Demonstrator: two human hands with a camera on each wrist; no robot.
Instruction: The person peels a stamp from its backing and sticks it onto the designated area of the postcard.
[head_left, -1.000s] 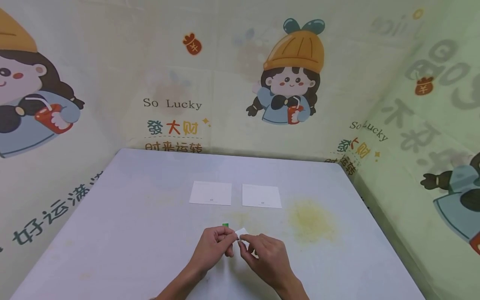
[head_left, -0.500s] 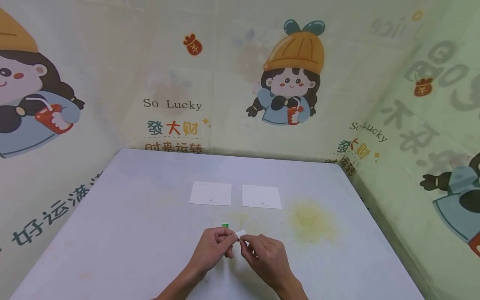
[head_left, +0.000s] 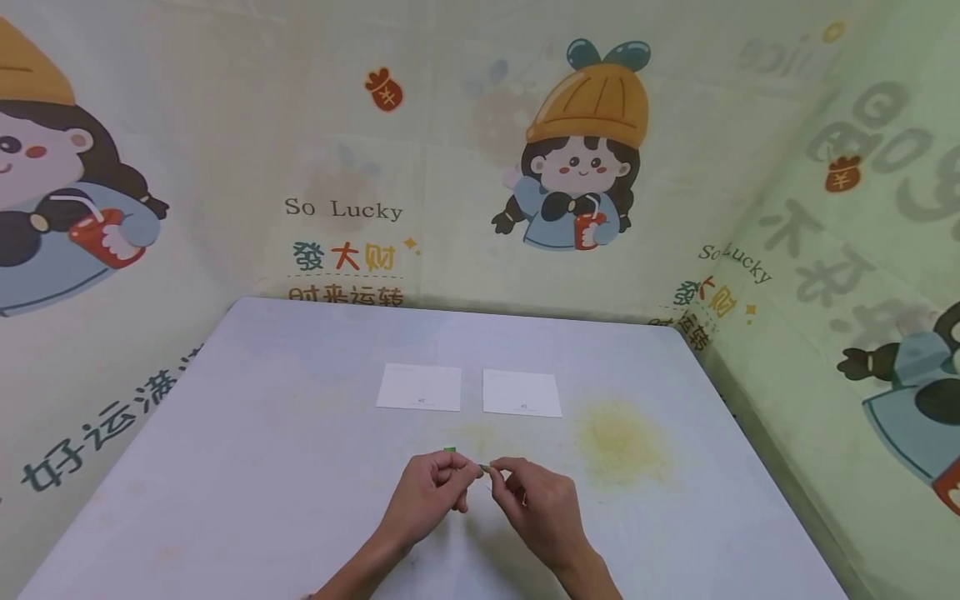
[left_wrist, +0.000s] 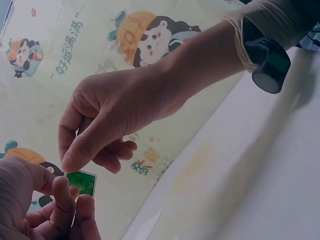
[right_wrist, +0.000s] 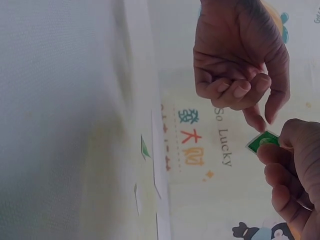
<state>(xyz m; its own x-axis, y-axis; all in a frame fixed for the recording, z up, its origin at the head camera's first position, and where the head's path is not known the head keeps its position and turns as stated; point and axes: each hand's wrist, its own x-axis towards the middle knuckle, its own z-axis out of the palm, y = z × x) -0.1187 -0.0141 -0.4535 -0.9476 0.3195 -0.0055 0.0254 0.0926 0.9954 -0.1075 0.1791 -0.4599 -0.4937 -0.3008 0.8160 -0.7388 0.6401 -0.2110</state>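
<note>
Between my two hands, a small green stamp [right_wrist: 264, 141] with a pale border is held up off the table. My right hand [head_left: 542, 502] pinches it between thumb and forefinger, the thumb over its face. My left hand [head_left: 427, 497] has its thumb and forefinger tips at the stamp's edge, with its other fingers curled in toward the palm, as the right wrist view shows. Fingers of my left hand [left_wrist: 47, 200] cover part of the stamp in the left wrist view. Another green piece [head_left: 450, 449] lies on the table just beyond my left hand, partly hidden by it.
Two white cards, a left card [head_left: 419, 387] and a right card [head_left: 521, 392], lie side by side beyond my hands. A yellow stain [head_left: 624, 443] marks the white table [head_left: 262, 467] at right. A cartoon-printed cloth wall [head_left: 450, 167] stands behind the table.
The stamp has turned in my fingers: a white face showed earlier, and now only a narrow greenish strip shows in the head view. My right hand has shifted slightly right.
</note>
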